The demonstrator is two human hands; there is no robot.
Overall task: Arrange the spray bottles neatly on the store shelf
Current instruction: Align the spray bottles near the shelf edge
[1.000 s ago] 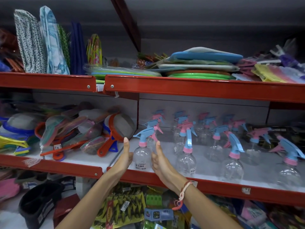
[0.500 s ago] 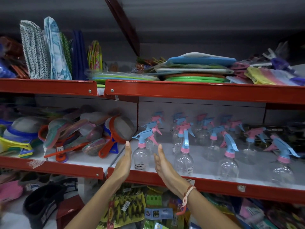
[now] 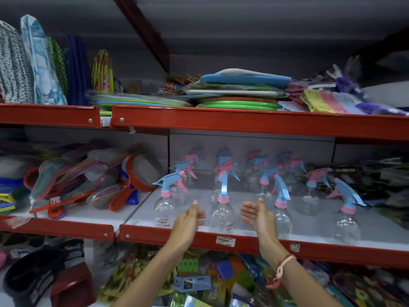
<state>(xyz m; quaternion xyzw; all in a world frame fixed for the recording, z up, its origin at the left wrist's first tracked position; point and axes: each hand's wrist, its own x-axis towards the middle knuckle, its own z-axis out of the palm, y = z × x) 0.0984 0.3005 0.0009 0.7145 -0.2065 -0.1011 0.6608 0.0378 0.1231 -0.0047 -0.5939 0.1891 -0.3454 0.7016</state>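
Head view of a red-edged store shelf (image 3: 254,241) carrying clear spray bottles with pink and blue trigger heads. Front row: one bottle (image 3: 163,209) at 9 o'clock of the left hand (image 3: 188,220), a second bottle (image 3: 222,214) standing upright between the two hands, a third (image 3: 282,212) at 3 o'clock of the right hand (image 3: 257,214), and a fourth (image 3: 348,220) farther toward 3 o'clock. More bottles (image 3: 223,165) stand in rows behind, toward 12 o'clock. Both hands are unclenched, palms facing inward on either side of the second bottle; neither grips it, and contact cannot be told. The right wrist bears a red-and-white thread band (image 3: 281,269). At 9 o'clock of the bottles, a heap of orange-handled sieves (image 3: 124,196); on the shelf above, stacked green plates (image 3: 239,104)
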